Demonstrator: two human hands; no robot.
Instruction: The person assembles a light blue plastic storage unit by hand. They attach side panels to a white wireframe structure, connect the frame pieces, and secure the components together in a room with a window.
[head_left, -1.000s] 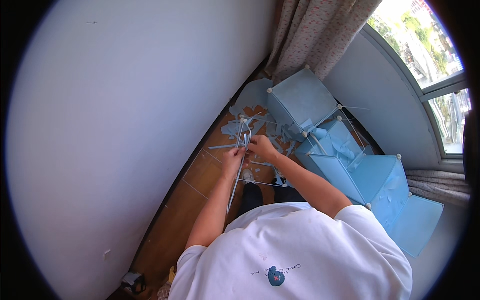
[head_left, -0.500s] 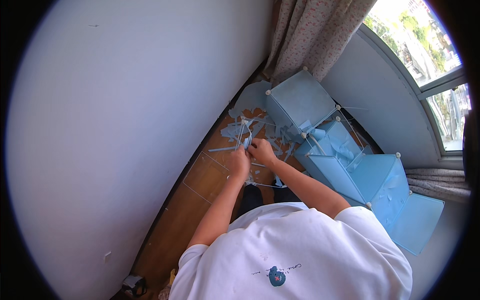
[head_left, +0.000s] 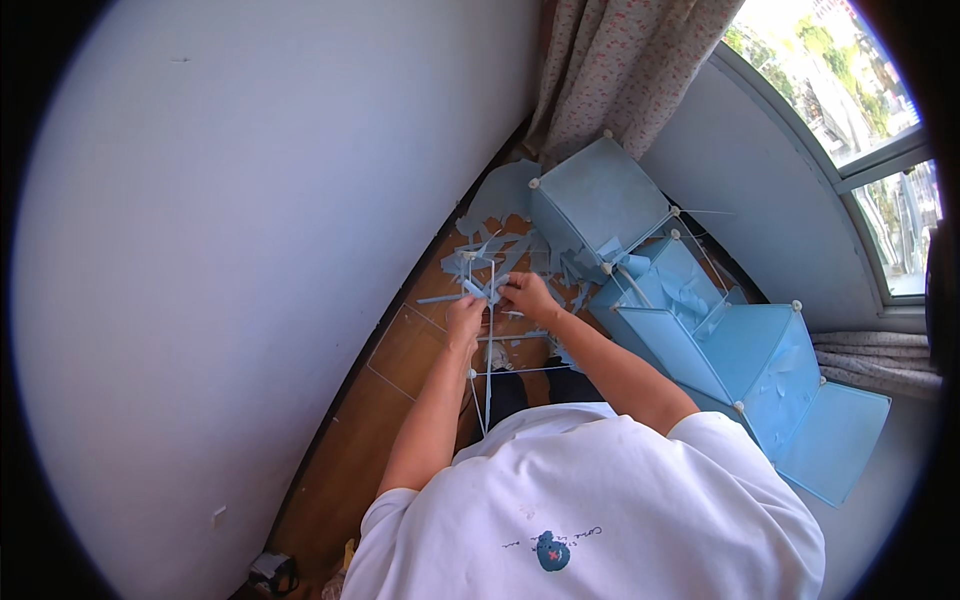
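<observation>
A white wire frame [head_left: 490, 350] with round connectors stands upright in front of my legs, scraps of torn blue plastic sheet clinging to its rods. My left hand [head_left: 466, 320] is closed at the frame's upper part, pinching a pale blue plastic strip [head_left: 474, 288]. Just to the right, my right hand [head_left: 528, 296] has its fingers curled together on another torn piece of blue plastic [head_left: 499, 287] beside the rod. The fingertips of both hands are small and partly hidden. Many torn blue plastic scraps [head_left: 490, 216] lie on the floor beyond the hands.
Blue plastic storage cubes [head_left: 600, 195] with white connectors stand to the right, some panels torn. A blue panel [head_left: 838, 447] sticks out lowest. A wire square [head_left: 400, 345] lies on the wooden floor [head_left: 345, 465]. White wall left; curtain [head_left: 620, 75] and window [head_left: 850, 90] right.
My hands have moved slightly apart. The wire frame has shifted and tilted, its top connector moving left and down, and its lower rods now show in front of my legs.
</observation>
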